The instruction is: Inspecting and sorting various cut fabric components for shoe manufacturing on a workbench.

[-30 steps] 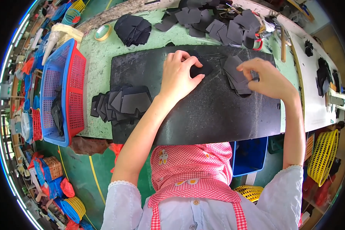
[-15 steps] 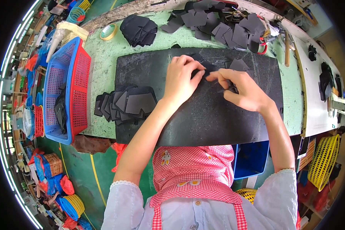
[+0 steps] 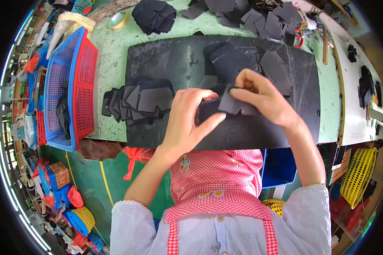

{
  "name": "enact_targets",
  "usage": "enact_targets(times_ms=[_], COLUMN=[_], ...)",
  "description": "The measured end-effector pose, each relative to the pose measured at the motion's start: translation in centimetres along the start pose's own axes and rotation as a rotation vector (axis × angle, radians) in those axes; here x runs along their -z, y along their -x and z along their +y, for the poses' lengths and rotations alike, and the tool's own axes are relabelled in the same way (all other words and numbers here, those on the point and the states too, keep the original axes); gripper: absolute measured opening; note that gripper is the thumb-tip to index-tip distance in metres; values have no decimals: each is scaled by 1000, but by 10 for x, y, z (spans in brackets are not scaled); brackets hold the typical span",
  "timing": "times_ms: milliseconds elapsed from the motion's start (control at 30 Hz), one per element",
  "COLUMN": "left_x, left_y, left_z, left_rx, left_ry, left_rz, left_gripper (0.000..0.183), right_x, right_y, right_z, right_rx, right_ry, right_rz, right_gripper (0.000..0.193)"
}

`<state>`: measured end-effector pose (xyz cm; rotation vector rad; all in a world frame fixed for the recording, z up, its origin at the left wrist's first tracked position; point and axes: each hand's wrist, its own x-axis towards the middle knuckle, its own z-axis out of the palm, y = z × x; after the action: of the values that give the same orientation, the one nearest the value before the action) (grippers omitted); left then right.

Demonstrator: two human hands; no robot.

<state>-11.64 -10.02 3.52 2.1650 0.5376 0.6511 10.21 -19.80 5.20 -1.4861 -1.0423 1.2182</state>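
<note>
Over the black mat [image 3: 157, 51], my right hand [image 3: 266, 97] pinches a small dark grey cut piece [image 3: 232, 100] between thumb and fingers. The piece is tilted above a black fabric piece [image 3: 206, 111] that lies on the mat. Beside that black piece is my left hand [image 3: 185, 119], its thumb and fingers spread around the left end. Just beyond the hands lies a group of black fabric pieces [image 3: 230, 59]. Several grey pieces [image 3: 276, 70] are fanned out to the right of them. A row of overlapping grey and black pieces [image 3: 136, 100] rests on the mat's left side.
On the green tabletop stand a blue-and-red plastic basket [image 3: 89, 85] at left, a tape roll [image 3: 118, 19], a black stack of pieces [image 3: 153, 17] and a heap of grey pieces [image 3: 272, 23]. A wooden-handled tool [image 3: 325, 44] lies far right. A blue bin [image 3: 278, 168] is below the table edge.
Both hands have come nearer to me and slightly apart, uncovering the black pieces beyond them. A grey piece now shows in my right hand. The view has shifted a little.
</note>
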Motion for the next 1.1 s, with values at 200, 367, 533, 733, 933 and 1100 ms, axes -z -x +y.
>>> enact_targets(times_ms=[200, 367, 533, 733, 933, 1100], left_x=[13, 13, 6, 4, -9, 49], left_y=[1, 3, 3, -8, -3, -9], left_z=[-13, -10, -13, -3, -6, -20], left_rx=[527, 658, 642, 420, 90, 117], left_ry=[611, 400, 330, -372, -242, -174], left_rz=[-131, -280, -260, -392, -94, 117], left_gripper=[21, 23, 25, 22, 69, 68], right_x=[1, -5, -7, -14, -18, 47], right_y=[13, 12, 5, 1, -1, -3], right_z=[2, 2, 7, 3, 24, 19], right_rx=[-317, -303, -256, -267, 294, 344], right_ry=[7, 156, 288, 553, 752, 666], right_rz=[-74, 29, 77, 58, 116, 218], right_gripper=[16, 18, 22, 21, 24, 38])
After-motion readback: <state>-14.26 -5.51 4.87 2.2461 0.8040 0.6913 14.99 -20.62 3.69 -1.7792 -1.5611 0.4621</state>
